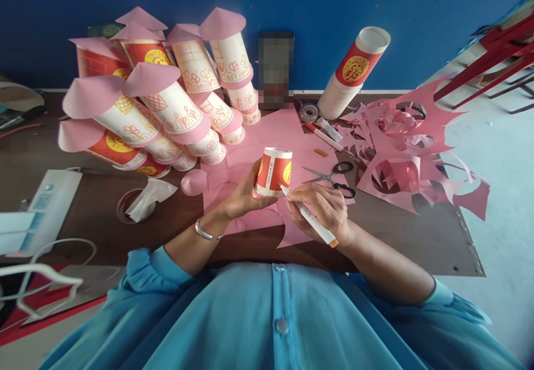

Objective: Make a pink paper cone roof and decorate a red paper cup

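My left hand (245, 193) is closed around the side and base of a red and white paper cup (272, 172) with a yellow emblem, its wide printed end up. In my right hand (321, 208) is a white marker (312, 224) with an orange end, pinched near its tip. The tip meets the lower right part of the cup's side. Pink paper (246, 153) with cut curves lies under both hands. Just beyond my right hand, scissors (329, 177) with black handles rest with their blades apart. An orange marker cap (321, 152) lies near them.
Stacked cup towers (167, 103) with pink cone roofs and drawn flowers crowd the back left. A tall cup stack (354, 72) leans at the back right, near tape (309, 113) and a red-white marker (323, 136). Pink scraps (400, 153) cover the right; a power strip (54, 208) is left.
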`<state>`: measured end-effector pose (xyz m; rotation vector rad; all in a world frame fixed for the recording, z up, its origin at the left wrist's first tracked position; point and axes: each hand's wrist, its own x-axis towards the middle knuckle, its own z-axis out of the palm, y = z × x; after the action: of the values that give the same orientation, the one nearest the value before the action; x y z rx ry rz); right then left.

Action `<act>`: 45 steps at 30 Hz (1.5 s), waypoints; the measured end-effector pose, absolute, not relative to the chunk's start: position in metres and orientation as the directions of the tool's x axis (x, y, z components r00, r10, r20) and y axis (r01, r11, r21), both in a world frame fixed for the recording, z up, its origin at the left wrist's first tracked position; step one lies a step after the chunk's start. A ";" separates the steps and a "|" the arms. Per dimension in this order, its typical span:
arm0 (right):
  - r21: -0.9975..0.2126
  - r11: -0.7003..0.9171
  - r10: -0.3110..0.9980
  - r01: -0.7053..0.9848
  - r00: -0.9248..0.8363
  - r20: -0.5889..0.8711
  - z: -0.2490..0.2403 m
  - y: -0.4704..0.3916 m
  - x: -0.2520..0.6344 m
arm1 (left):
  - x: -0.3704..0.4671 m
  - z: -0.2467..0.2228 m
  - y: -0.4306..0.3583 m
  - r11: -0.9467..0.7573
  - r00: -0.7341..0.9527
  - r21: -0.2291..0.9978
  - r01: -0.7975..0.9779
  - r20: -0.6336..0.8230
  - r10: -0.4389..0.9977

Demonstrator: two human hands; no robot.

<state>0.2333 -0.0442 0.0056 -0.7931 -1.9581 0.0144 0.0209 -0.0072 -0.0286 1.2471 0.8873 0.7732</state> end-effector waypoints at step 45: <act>-0.305 0.772 0.522 0.557 -0.284 0.804 0.007 -0.044 0.232 | 0.019 -0.037 -0.008 0.028 0.442 0.999 -0.034 -0.010 0.897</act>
<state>0.2316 -0.0441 0.0065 -0.8167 -1.9423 -0.0428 0.0188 -0.0080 -0.0366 1.3492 0.8482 0.8720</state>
